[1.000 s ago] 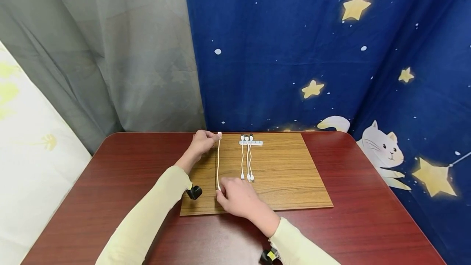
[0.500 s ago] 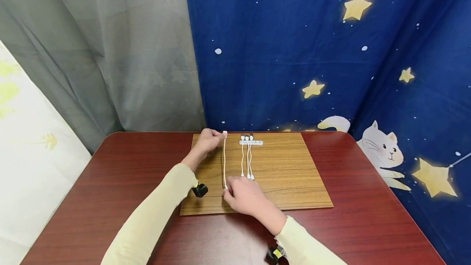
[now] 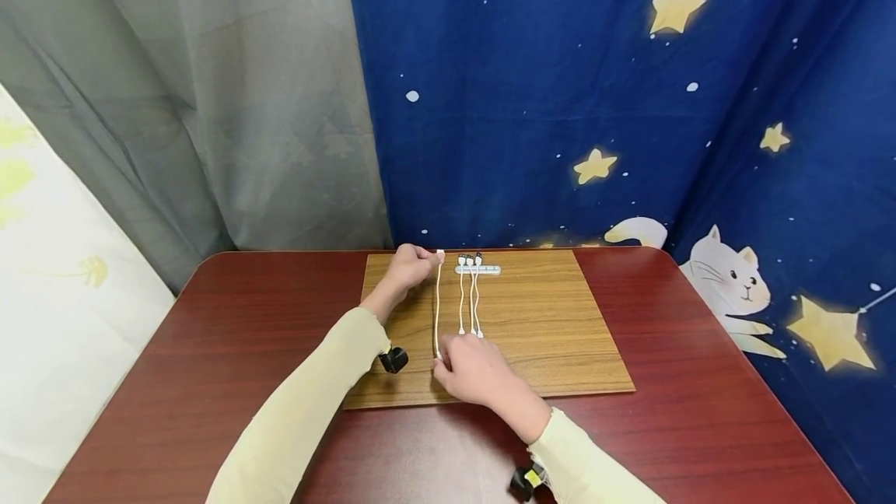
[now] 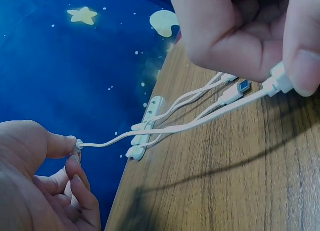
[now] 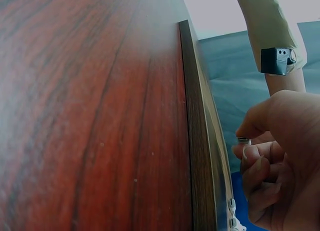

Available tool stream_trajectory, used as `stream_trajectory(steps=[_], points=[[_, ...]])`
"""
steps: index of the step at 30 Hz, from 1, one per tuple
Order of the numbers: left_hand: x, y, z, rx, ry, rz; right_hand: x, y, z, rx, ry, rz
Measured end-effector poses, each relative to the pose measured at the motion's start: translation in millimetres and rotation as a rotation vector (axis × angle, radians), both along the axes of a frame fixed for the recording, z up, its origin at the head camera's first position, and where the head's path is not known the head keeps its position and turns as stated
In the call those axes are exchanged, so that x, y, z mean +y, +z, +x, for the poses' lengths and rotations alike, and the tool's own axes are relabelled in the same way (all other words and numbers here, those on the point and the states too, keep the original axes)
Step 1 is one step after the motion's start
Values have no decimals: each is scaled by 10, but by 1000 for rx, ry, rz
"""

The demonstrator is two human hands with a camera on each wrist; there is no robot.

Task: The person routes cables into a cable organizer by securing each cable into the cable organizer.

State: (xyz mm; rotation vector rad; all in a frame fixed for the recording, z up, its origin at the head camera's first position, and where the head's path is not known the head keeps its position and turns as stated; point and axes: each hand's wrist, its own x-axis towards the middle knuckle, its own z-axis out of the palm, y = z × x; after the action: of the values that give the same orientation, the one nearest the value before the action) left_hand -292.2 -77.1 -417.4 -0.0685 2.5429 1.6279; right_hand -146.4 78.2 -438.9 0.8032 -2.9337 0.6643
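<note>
A white USB cable (image 3: pixel 437 306) is stretched above the wood-grain board, left of the cable holder. My left hand (image 3: pixel 409 267) pinches its far end between thumb and fingers near the board's back edge. At the near end, my right hand (image 3: pixel 479 370) pinches the other plug; in the right wrist view, a bit of metal plug (image 5: pixel 243 141) shows between thumb and fingertips. The left wrist view has the cable (image 4: pixel 220 112) running from hand to hand, its shadow below. A light cable holder (image 3: pixel 488 271) carries several similar white cables (image 4: pixel 232 93) side by side.
The wood-grain board (image 3: pixel 546 333) lies on a dark red table (image 3: pixel 686 411). Blue star-patterned (image 3: pixel 490 99) and grey curtains (image 3: pixel 280 99) hang behind the table. Both wrists bear small black cameras. The right hand partly overlaps the near ends of the holder's cables.
Both hands have moved right together, carrying the stretched cable closer to the holder. The grips look the same, and the cables in the holder stay put.
</note>
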Motion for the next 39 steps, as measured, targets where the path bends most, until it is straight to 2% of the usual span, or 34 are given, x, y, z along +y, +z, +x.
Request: stream_trajectory(steps=[8,16,28,39], points=[[97,-3,-28,23,-3,-18,26,36,-2,-14,-13,7],[199,8,-29,4,16,-61,62,54,5,-32,-45,25],[292,16,-17,-2,10,-96,116,73,19,-44,-70,19],[363,45,-9,30,9,-71,181,132,16,-60,-112,16]])
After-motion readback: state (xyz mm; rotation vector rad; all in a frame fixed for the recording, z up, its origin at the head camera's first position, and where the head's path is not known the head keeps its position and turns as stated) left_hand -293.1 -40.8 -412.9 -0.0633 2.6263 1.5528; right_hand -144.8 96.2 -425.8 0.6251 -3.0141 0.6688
